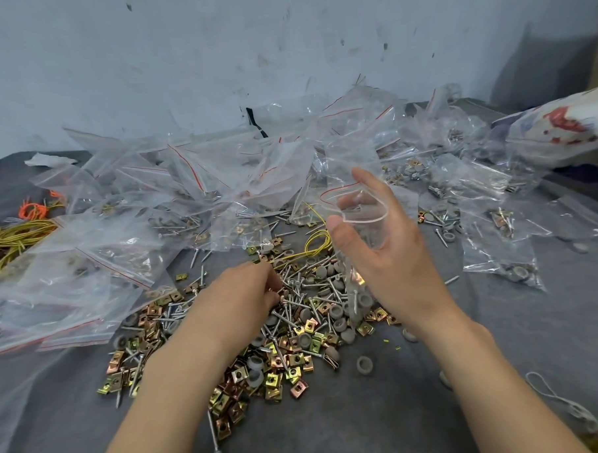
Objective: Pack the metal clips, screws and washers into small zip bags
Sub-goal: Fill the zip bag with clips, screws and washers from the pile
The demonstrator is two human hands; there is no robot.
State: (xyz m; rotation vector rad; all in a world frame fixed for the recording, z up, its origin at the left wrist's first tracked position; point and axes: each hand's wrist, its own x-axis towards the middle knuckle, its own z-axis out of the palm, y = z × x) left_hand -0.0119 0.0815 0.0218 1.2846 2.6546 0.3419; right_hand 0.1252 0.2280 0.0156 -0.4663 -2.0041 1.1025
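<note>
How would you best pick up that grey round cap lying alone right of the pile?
Pinch the grey round cap across its rim, straight down from above. It lies hollow side up on the grey cloth, nothing touching it, so the rim is free all round for a grip.

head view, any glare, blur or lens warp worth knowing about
Head view: soft, even light with faint shadows; white glare streaks the pile of clear bags and the zip bag in the right hand; the wide lens bows the frame edges, and the printed sack at far right looks smeared; the screws are sharp.
</note>
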